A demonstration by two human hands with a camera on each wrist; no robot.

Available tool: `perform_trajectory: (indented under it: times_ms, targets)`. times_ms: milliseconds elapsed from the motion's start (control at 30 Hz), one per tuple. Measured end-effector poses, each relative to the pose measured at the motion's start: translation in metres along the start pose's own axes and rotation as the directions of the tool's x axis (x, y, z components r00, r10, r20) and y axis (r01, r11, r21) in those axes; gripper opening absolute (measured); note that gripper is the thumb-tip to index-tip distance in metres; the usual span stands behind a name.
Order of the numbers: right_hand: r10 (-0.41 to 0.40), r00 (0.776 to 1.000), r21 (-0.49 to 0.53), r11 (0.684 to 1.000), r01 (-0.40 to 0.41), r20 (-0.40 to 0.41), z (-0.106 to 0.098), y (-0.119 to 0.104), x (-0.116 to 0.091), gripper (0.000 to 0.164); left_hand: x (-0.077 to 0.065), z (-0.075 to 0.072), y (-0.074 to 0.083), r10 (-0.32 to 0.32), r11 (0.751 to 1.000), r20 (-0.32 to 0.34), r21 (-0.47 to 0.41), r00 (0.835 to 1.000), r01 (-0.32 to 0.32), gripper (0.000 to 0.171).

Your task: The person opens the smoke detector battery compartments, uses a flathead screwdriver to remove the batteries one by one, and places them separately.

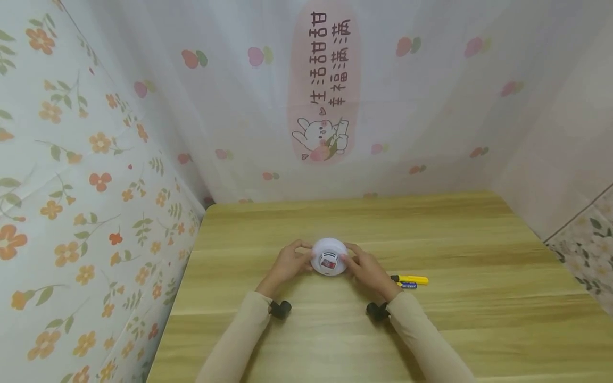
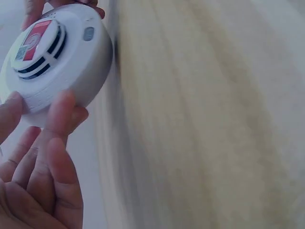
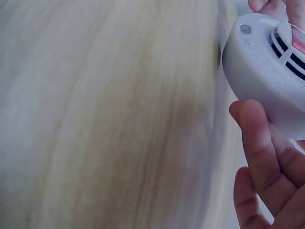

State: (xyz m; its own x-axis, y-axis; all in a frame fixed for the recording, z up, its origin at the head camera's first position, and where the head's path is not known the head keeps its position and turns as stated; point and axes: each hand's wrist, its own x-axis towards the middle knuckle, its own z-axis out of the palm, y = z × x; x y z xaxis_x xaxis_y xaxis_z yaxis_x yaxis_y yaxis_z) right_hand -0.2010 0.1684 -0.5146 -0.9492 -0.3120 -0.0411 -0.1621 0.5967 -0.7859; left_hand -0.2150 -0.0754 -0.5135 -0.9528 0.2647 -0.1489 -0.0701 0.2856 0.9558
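Observation:
A round white smoke detector [image 1: 329,257] with a red and white label and dark vent slots is held between both hands above the table. My left hand [image 1: 289,263] grips its left edge, thumb on the face and fingers at the rim. On the opposite side, my right hand [image 1: 367,268] pinches the rim in the same way. The left wrist view shows the detector [image 2: 90,62] tilted, with a small oval window near its edge. In the right wrist view, fingertips press the side wall of the detector [image 3: 252,71].
To the right of my right hand lie a yellow marker [image 1: 414,279] with a black cap and a small blue battery-like item [image 1: 408,285]. The wooden table [image 1: 268,340] meets a printed curtain [image 1: 230,106] at the back and a floral one [image 1: 96,213] at left.

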Motion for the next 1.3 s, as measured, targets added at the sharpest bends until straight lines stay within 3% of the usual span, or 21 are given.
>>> perform_trajectory:
  times_ms: [300,467,667,900,1300]
  targets:
    - [-0.024,0.997,0.011,1.0,0.023,0.079,0.0,0.0,0.004,0.07,-0.001,-0.005,-0.004,-0.025,0.999,0.034,-0.047,0.999,0.026,0.043]
    - [-0.024,0.991,0.04,0.999,0.019,0.129,0.001,0.002,0.004,0.083,-0.001,-0.008,-0.007,-0.03,1.0,0.064,-0.002,0.998,0.03,0.045]
    - [-0.039,0.979,0.029,0.999,0.034,0.198,-0.003,0.002,0.007,0.084,0.0,-0.01,-0.011,-0.038,0.996,0.101,0.089,0.994,0.029,0.043]
    - [-0.003,0.954,-0.023,1.0,0.01,0.299,-0.012,-0.006,0.017,0.083,-0.001,-0.013,-0.01,-0.048,0.995,0.133,0.098,0.99,0.035,0.043]
    - [0.03,0.899,0.011,0.999,-0.039,0.438,-0.016,-0.007,0.028,0.08,-0.001,-0.016,-0.016,-0.052,0.989,0.183,0.148,0.982,0.025,0.044]
